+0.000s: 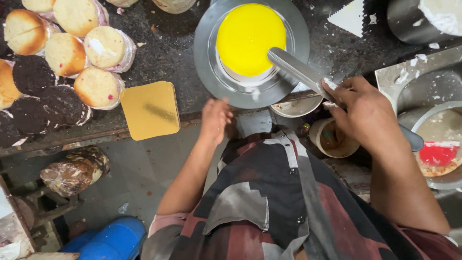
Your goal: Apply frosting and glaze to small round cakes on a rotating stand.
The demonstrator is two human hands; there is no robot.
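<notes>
While the yellow-glazed cake (250,38) sits on the round metal turntable (204,45), its side is being smoothed with a long flat spatula (297,70)

Judging by the blade laid against the cake's near right flank, the smoothing of the white side coat looks well along; a next move would call for a steady blade angle while the turntable is turned. Right hand (364,113) is closed around the spatula handle, fingers wrapped tight, cream smeared on the blade near the grip. Left hand (215,117) is half open, fingers loosely curled, at the near rim of the turntable; whether it touches the rim I cannot tell. Left of the turntable lie a gold square cake board (150,110) and, further left, plain and chocolate sponge rounds (65,53) on the dark tabletop (163,53)
</notes>
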